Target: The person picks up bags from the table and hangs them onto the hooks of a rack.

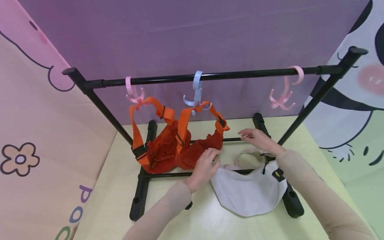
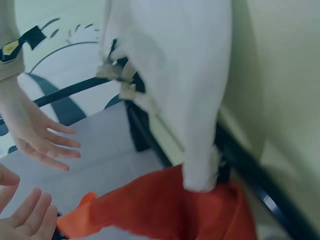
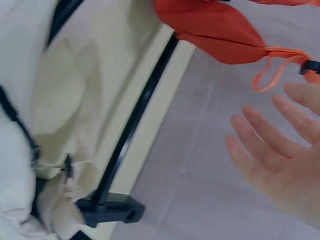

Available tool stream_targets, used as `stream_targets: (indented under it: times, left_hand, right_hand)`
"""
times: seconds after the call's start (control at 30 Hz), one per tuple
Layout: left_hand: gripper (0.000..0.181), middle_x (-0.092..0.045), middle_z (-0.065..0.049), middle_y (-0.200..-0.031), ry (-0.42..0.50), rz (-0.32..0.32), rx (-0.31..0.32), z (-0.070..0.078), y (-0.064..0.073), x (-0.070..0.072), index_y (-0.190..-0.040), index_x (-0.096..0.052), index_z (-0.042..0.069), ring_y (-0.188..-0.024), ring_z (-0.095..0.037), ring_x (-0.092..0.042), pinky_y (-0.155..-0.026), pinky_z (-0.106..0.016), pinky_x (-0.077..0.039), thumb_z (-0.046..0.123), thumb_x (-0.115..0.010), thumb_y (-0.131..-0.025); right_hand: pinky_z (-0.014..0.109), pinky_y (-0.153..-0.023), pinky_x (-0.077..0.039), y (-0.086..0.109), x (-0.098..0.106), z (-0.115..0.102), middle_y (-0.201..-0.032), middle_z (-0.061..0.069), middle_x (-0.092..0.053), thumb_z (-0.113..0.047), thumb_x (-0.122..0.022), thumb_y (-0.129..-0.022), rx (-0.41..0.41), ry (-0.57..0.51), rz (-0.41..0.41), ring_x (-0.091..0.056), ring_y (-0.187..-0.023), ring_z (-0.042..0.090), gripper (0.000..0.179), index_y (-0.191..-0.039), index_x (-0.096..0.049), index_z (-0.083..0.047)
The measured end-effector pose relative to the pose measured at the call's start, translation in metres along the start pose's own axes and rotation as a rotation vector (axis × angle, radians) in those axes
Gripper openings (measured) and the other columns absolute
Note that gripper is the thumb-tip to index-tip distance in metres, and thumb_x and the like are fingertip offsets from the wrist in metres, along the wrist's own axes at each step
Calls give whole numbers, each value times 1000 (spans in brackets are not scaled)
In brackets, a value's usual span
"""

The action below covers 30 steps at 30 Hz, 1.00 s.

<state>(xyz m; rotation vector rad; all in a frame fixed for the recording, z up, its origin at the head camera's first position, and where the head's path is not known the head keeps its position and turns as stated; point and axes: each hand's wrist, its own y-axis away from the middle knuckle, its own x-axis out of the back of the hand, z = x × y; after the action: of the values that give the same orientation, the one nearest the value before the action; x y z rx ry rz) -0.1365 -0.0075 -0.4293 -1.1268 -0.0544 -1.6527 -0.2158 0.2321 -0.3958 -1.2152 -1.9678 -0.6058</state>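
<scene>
Two red-orange bags hang by their straps: one bag (image 1: 163, 150) from a pink hook (image 1: 136, 96) on the left, the other (image 1: 199, 151) from a blue hook (image 1: 197, 88). My left hand (image 1: 205, 166) is at the lower right of the second bag, overlapping it in the head view, fingers loosely extended. A white bag (image 1: 250, 191) with a beige strap lies over the rack's lower bar at right. Above it my right hand (image 1: 259, 138) reaches in with fingers spread and nothing held; the right wrist view shows its open palm (image 3: 280, 155) near an orange strap loop (image 3: 272, 75).
A black rack (image 1: 240, 76) spans the pale table, with its feet (image 1: 292, 203) on the surface. Another pink hook (image 1: 283, 95) hangs bare at the right of the top bar. Behind stands a purple backdrop (image 1: 210, 36), with cartoon-printed sheets at both sides.
</scene>
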Motion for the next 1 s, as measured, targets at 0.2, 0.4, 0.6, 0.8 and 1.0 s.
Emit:
stream_targets:
  times: [0.2,0.4,0.6,0.8,1.0]
  left_hand:
    - [21,-55,-5,-100,-26,-153,76,-6,5,-24,-106,-57,6,-92,-16,-52,-79,-23,-44,5,-54,-85]
    - [20,-57,-2,-103,-75,-199,113,-10,8,-40,-106,-58,10,-98,-15,-53,-78,-30,-41,10,-56,-85]
    - [21,-57,-2,-103,-102,-222,148,-16,7,-52,-105,-59,10,-94,-14,-56,-74,-28,-39,11,-57,-85]
    - [21,-57,-4,-104,-60,-287,189,-22,2,-60,-107,-59,8,-92,-14,-55,-74,-20,-44,10,-55,-86]
    - [20,-59,-5,-102,-80,-321,167,-24,-3,-65,-106,-60,6,-94,-15,-55,-77,-23,-44,10,-54,-87]
  right_hand:
    - [44,-77,-44,3,-10,18,-103,23,-58,-6,-48,-89,-23,8,-34,-55,-95,34,29,-114,-53,7]
    - [40,-74,-46,3,-20,35,-101,21,-59,-6,-46,-89,-72,31,-90,-56,-92,32,30,-114,-52,9]
    - [44,-77,-44,3,-27,45,-102,25,-57,-6,-48,-87,-75,79,-106,-54,-93,35,30,-112,-52,10]
    - [46,-80,-42,0,-31,52,-105,28,-55,-4,-50,-86,-82,134,-122,-52,-96,39,29,-111,-52,11]
    - [46,-79,-42,-5,-36,64,-104,29,-55,-4,-51,-84,-73,163,-140,-52,-95,40,30,-109,-51,13]
